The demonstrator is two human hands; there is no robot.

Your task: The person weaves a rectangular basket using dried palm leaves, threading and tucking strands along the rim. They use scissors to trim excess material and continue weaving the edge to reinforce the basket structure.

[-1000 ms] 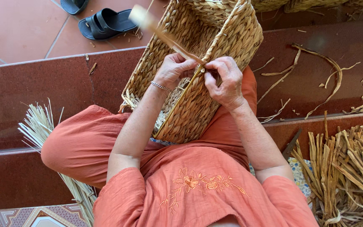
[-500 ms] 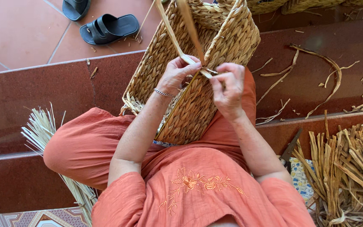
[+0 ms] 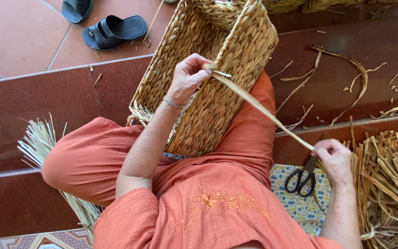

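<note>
Left hand [image 3: 187, 78] fingers pinched the reed strip [image 3: 259, 107] against the woven basket [image 3: 208, 92]. Right hand [image 3: 335, 159] fingers clamped the strip's far end, held taut above the scissors [image 3: 302, 177].

Count: two black sandals [image 3: 114, 30], upper left; one woven basket [image 3: 208, 78], centre; one pair of black scissors [image 3: 303, 177], lower right; one dried-reed pile [image 3: 388, 184], right edge; one pale straw bundle [image 3: 40, 143], left; two hands.

Right hand [image 3: 335, 159] drawn away from basket [image 3: 208, 87] toward the lap, pulling strand [image 3: 263, 110] taut
</note>
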